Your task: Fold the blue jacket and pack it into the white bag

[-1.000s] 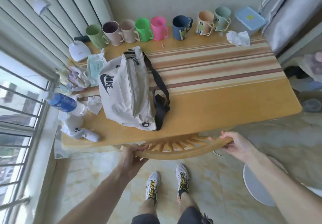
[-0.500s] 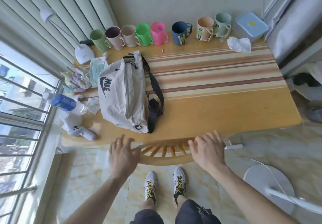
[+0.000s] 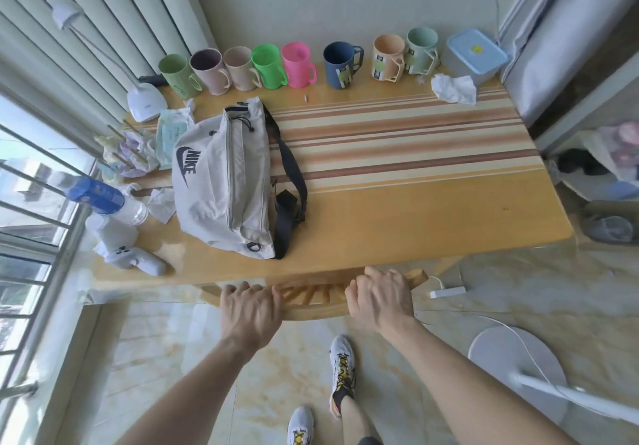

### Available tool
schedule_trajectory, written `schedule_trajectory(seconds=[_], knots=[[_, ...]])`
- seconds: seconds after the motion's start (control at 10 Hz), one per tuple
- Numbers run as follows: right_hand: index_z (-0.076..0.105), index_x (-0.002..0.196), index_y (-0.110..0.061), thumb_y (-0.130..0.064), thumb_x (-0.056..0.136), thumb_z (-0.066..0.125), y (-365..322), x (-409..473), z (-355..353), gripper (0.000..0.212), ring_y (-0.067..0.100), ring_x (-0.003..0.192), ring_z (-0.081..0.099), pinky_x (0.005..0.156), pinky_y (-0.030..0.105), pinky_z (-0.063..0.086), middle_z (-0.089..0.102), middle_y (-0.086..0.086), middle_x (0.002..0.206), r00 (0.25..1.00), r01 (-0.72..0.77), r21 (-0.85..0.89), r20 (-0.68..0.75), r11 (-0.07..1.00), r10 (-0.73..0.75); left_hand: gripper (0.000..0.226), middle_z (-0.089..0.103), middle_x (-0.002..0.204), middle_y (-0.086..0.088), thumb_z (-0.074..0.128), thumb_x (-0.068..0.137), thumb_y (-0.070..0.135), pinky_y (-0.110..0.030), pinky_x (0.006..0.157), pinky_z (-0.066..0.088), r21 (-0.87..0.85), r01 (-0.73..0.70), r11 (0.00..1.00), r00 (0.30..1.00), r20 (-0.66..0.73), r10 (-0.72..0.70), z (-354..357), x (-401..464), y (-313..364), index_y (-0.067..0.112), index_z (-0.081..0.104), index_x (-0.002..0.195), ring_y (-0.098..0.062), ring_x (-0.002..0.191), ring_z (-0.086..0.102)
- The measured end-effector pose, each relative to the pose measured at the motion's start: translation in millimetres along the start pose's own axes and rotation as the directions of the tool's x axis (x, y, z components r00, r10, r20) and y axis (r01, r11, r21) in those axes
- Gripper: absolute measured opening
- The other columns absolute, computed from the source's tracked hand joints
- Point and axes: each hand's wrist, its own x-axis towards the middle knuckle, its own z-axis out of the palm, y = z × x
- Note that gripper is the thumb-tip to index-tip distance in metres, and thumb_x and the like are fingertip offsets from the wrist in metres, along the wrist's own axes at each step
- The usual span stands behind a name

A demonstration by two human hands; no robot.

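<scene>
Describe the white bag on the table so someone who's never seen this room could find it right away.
Start at the wooden table with the striped runner and the row of mugs along its far edge. On the table's left part, near the window, lies the white bag. It is the only large fabric thing there, with a dark Nike logo and a black strap.

A row of mugs lines the wooden table's [image 3: 415, 223] twelve o'clock edge, from a green mug [image 3: 178, 76] round to a navy mug [image 3: 340, 64], with a blue-lidded container [image 3: 475, 55] at one o'clock. Over at nine o'clock lie a water bottle [image 3: 107, 199] on its side, a white desk lamp [image 3: 145, 100] and a wipes pack [image 3: 173, 133]. A chair back [image 3: 313, 303] curves under the six o'clock edge, and a fan base [image 3: 515, 365] sits at four o'clock.
</scene>
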Motion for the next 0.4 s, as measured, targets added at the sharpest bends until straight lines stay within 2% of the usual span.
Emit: schedule_trajectory(seconds=[0.1,0.2,0.3,0.4], knots=[[0.077,0.089,-0.011,-0.036,0.1,0.029,-4.0,-4.8,-0.8,0.055,0.029,0.088,0.067,0.098,0.043,0.041,0.073,0.009,0.1,0.998,-0.03,0.002,0.047,1.0,0.03,0.064,0.073,0.077,-0.001,0.01,0.093,0.041,-0.039,0.079,0.036,0.006,-0.023,1.0,0.998,0.052,0.023,-3.5,-3.3,-0.9,0.021,0.066,0.071,-0.028,0.087,0.066],[0.073,0.109,-0.011,-0.042,0.105,0.028,-10.2,-19.1,-3.6,0.055,0.032,0.118,0.057,0.111,0.046,0.03,0.069,0.01,0.119,0.992,-0.093,0.051,0.085,0.994,0.089,0.046,0.073,0.101,-0.005,0.02,0.103,0.036,-0.041,0.09,0.039,0.009,-0.125,0.992,0.99,0.071,0.124,-9.2,-12.1,-4.9,0.027,0.066,0.098,-0.031,0.101,0.063],[0.065,0.113,-0.015,-0.046,0.104,0.036,-13.6,-42.6,-12.4,0.043,0.029,0.118,0.051,0.101,0.042,0.038,0.062,0.007,0.117,0.993,-0.099,0.194,0.077,0.976,0.086,0.039,0.069,0.115,-0.011,0.028,0.104,0.033,-0.042,0.099,0.041,-0.123,-0.165,0.979,0.981,0.084,0.176,-21.6,-27.7,-5.4,0.025,0.065,0.109,-0.035,0.11,0.06],[0.061,0.118,-0.018,-0.044,0.102,0.045,-31.1,-88.7,-22.6,0.034,0.026,0.115,0.053,0.08,0.034,0.042,0.056,0.003,0.121,0.994,-0.108,0.317,0.006,0.942,0.112,0.042,0.065,0.124,-0.012,0.033,0.103,0.039,-0.045,0.099,0.045,-0.303,-0.199,0.932,0.977,0.016,0.214,-38.4,-61.2,-11.3,0.02,0.065,0.122,-0.036,0.117,0.056]])
